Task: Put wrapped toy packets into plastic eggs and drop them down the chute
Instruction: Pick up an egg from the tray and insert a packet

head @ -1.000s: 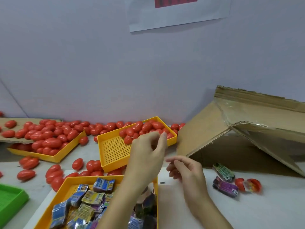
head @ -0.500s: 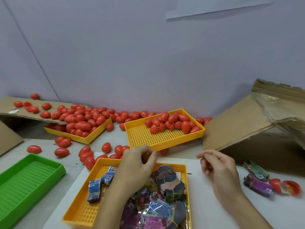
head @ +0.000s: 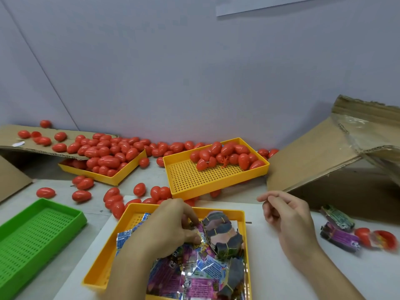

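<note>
Where visible, perhaps loose eggs (head: pixel 81 195) beyond tray (head: pixel 129 215).

The left hand (head: pixel 171 228) has dropped from up by the egg tray into the packet tray (head: pixel 138 210) and now curls its fingers over a packet (head: pixel 200 234) at its fingertips. The right hand (head: pixel 287 217) has drifted out to the right, fingers loosely curled, holding nothing.
</note>
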A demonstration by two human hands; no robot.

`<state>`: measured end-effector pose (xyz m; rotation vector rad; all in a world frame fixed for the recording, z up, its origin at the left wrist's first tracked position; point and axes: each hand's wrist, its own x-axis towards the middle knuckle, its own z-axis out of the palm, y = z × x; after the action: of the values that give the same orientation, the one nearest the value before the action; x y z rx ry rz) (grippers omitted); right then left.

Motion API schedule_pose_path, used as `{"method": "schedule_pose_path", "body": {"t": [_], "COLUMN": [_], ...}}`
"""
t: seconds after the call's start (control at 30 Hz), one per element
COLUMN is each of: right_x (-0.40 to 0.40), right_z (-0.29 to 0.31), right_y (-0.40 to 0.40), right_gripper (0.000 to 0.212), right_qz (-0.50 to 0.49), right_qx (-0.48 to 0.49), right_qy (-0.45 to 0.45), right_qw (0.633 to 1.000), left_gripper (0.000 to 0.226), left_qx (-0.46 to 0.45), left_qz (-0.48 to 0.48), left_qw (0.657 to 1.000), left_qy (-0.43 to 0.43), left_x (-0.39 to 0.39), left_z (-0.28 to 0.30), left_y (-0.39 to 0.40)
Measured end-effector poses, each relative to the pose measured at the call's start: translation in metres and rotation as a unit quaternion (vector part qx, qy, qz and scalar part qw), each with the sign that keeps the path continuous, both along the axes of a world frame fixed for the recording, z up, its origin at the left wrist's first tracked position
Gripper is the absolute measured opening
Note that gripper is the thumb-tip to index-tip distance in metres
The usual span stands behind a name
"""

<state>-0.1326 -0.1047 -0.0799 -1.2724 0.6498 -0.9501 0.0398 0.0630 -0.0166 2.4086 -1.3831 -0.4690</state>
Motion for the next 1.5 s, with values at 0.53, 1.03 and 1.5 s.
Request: {"method": "schedule_pose_path", "body": {"t": [0.53,1.03,1.5], "right_x": [0.000,-0.003,-0.002], "right_z": [-0.001,0.006,0.003], "right_y": [0.000,0.005,0.000], "right_gripper": [0.042,0.020,0.010], "right_qz": [0.005,0.070,0.032], "right_qx": [-0.004,-0.029,-0.033], "right_qy": [0.010,0.011,0.033], "right_qw": [1.000,0.997,0.998], "left_gripper": [0.008,0.026,0.050], "left_qx": [-0.033,-0.291,-0.276], "left_qz": [0.005,-0.015,0.002], "left_qw": [0.999,0.946,0.947], "left_qy": [0.004,0.144,0.165], "left_x": [0.006,-0.047,-0.057], "left_z": [-0.003,0.007,-0.014], "left_y": [0.000,-0.057,-0.081]}}
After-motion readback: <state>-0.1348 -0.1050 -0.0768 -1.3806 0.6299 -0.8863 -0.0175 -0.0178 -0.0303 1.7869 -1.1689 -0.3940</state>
